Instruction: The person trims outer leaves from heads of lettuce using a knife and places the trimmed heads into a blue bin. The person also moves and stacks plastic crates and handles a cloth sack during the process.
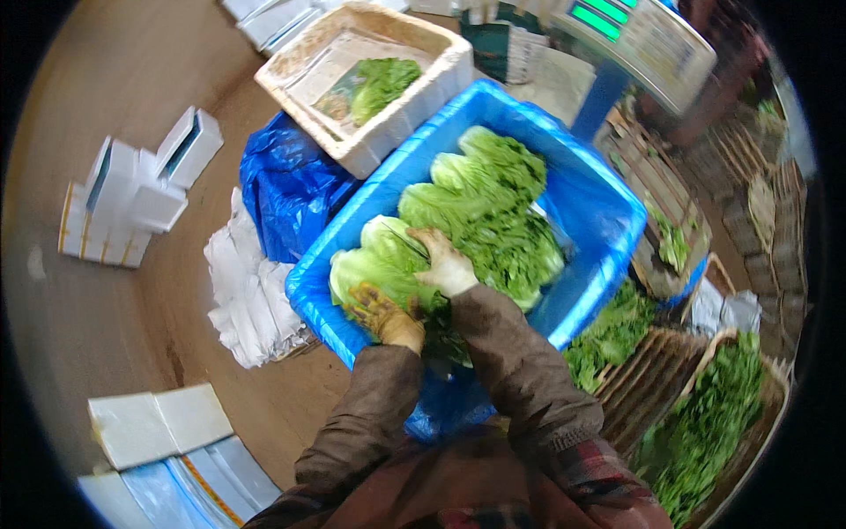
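Several heads of leafy green lettuce [476, 188] lie side by side in a box lined with blue plastic film [581, 198]. My left hand [386, 317], in a stained yellowish glove, presses with spread fingers against the near side of a lettuce head [380, 261] in the box's near left part. From the other side my right hand [446, 264], in a paler glove, rests its fingers and thumb on the same head, so the two hands hold it between them. The undersides of the heads are hidden.
A foam box [410, 139] with one lettuce stands behind; a scale display [634, 40] rises at the back right. Blue plastic film [284, 185] and white sheets [244, 291] lie left. Foam boxes [125, 192] sit farther off. Greens fill a basket [714, 423] at right.
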